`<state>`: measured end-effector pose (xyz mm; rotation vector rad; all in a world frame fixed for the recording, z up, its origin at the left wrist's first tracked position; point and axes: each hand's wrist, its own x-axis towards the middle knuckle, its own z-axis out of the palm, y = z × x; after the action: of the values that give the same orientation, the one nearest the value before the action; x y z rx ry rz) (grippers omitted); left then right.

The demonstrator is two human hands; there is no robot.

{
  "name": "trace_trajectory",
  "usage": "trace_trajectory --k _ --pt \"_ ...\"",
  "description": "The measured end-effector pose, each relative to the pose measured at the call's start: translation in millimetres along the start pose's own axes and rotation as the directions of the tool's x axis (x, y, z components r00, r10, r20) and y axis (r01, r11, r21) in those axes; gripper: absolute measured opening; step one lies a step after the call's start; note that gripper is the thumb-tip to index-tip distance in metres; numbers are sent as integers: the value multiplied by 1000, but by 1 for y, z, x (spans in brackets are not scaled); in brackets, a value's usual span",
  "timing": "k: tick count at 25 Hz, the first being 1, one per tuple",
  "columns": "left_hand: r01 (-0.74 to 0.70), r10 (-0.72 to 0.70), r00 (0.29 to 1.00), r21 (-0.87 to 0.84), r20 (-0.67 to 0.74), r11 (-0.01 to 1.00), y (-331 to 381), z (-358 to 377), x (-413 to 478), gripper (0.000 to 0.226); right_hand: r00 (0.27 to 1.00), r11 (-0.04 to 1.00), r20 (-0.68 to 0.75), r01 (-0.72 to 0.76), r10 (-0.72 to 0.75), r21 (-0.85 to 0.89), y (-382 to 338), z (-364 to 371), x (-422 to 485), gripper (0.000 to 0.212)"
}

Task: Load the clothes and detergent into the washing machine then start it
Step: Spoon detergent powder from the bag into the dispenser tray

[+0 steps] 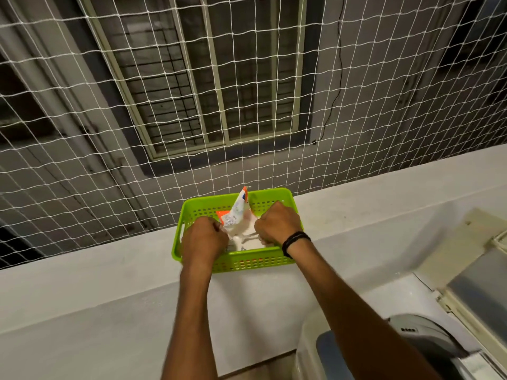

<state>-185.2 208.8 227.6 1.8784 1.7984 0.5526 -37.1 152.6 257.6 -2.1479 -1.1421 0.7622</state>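
Head view: left hand (204,238) and right hand (277,224) grip detergent packet (238,215), base hidden.

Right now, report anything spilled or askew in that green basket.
Nothing plainly spilled. The white-and-orange detergent pouch stands tilted in the green perforated plastic basket, its top above the rim, gripped by the left hand and right hand. The white patch beneath is too blurred to judge.
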Motion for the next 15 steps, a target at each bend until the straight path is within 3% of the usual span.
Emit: trace_trajectory --k 2,4,6,8,11,15 --pt "-8 7 1000 -16 -18 1000 3 1 -2 19 993 983 106 -61 42 176 -1 4 2 41" --pt "-11 11 1000 -25 -20 1000 2 2 0 20 974 902 204 -170 94 397 -2 2 6 23" --pt "-7 6 1000 -59 -10 998 -1 2 3 19 964 837 239 -227 119 498 0 -1 8 16" --pt "-3 2 1000 -79 -14 997 -2 0 4 18 973 836 203 -201 109 511 4 -2 10 20" --pt "10 -13 999 -79 -39 997 -2 -1 4 18 995 930 44 -102 92 354 10 -5 11 29" --pt "23 -26 998 -57 -58 998 1 0 3 20 996 967 -59 -56 73 248 11 -16 7 30"
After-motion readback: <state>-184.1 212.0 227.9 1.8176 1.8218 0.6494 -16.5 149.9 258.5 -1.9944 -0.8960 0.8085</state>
